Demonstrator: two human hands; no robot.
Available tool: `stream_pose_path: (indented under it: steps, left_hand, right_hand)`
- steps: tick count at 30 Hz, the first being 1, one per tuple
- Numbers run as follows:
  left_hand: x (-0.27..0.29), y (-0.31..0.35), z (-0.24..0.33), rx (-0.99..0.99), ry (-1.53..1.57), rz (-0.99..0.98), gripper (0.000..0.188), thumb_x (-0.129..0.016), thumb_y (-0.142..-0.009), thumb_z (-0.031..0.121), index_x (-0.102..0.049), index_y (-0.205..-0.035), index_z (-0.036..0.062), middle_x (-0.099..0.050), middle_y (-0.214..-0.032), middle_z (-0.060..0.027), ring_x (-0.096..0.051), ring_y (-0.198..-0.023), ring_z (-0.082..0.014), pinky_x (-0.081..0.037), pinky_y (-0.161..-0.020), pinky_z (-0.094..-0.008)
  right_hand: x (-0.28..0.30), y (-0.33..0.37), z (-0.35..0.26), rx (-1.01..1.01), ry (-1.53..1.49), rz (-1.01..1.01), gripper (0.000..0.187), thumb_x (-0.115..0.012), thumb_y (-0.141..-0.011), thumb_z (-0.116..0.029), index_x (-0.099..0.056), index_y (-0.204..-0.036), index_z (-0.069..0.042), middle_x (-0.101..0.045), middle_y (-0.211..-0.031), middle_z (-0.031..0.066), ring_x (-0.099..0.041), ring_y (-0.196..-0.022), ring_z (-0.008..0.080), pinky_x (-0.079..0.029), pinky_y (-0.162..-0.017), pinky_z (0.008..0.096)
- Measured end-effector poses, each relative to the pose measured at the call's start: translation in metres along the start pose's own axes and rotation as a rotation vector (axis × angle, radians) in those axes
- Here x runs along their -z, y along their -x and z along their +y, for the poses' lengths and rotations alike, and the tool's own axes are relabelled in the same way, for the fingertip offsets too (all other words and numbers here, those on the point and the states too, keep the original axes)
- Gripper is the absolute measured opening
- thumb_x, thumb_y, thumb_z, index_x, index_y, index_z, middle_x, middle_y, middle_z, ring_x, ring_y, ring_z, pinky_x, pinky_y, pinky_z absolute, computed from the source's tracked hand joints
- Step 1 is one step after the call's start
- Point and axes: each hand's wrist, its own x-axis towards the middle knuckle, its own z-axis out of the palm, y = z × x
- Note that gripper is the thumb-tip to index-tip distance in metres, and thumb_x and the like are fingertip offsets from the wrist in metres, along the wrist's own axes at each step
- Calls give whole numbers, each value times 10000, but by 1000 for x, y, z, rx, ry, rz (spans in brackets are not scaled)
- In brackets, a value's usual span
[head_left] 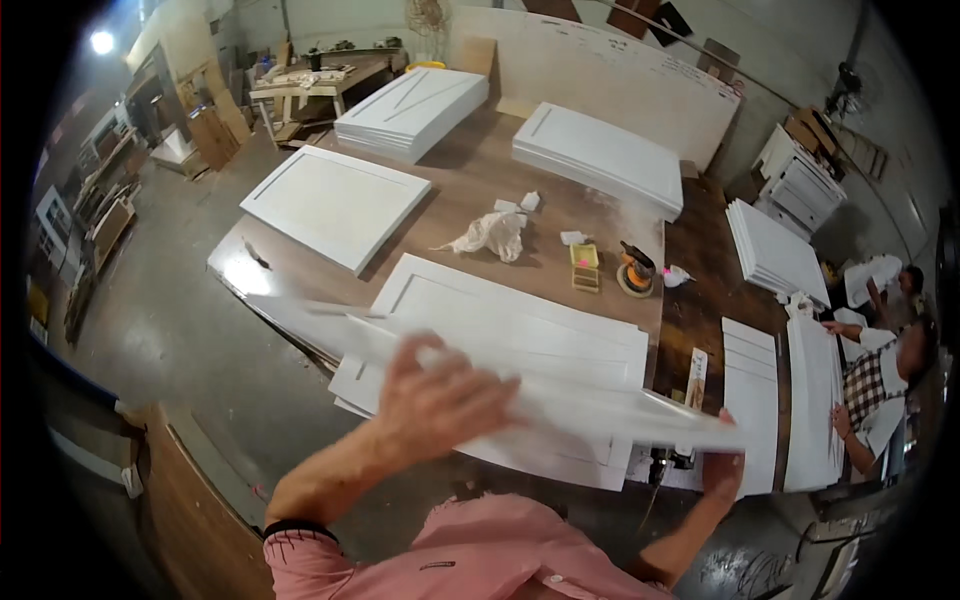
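Observation:
A white panel [590,405], smeared by motion, is held tilted over the near side of the table. Its right end is gripped by my right hand [722,468], the thumb above and the fingers below. My left hand [445,395] is in front of the panel, fingers bent; blur hides whether it touches or grips. Beneath lies a stack of white recessed panels [500,315], partly covered by the raised one. Past the stack are a crumpled cream cloth [490,238], an orange and black sander [637,270] and a yellow sponge-like block [584,257].
More white panels lie at the back left [415,110], back middle [600,150], left [335,205] and right [775,250]. At the far right, a person in a checked garment [872,385] handles a long white panel [815,400]. A whiteboard [600,75] stands behind the table.

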Motion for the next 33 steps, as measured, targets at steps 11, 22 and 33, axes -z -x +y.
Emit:
stream_pose_path:
  steps: [11, 22, 33]
  left_hand:
    - [-96, 122, -258, 1151, 703, 572, 980, -388, -1016, 706, -78, -1669, 44, -56, -1741, -175, -104, -1601, -324, -138, -1287, -464]
    - [-157, 211, -250, 1568, 741, -89, 773, -468, -1046, 645, -604, -1389, -34, -687, -1222, -162, -644, -1130, -281, -514, -984, -422]
    - [-199, 232, -165, 886, 198, -198, 256, -722, -965, 135, -699, -1170, -17, -654, -1237, -202, -603, -1209, -363, -472, -1059, -444]
  right_hand:
    - [-118, -88, 90, 294, -84, -85, 439, -666, -1020, -259, -599, -1381, -18, -657, -1276, 75, -581, -1177, 140, -466, -996, 325]
    - [-76, -58, 87, 233, 312, 218, 452, -748, -914, -278, -674, -1245, 21, -746, -1157, 148, -699, -1066, 218, -526, -922, 347]
    - [1, -134, 127, 621, 1074, 583, 463, -791, -851, -241, -680, -1269, -77, -655, -1204, 197, -639, -1112, 414, -526, -912, 492]
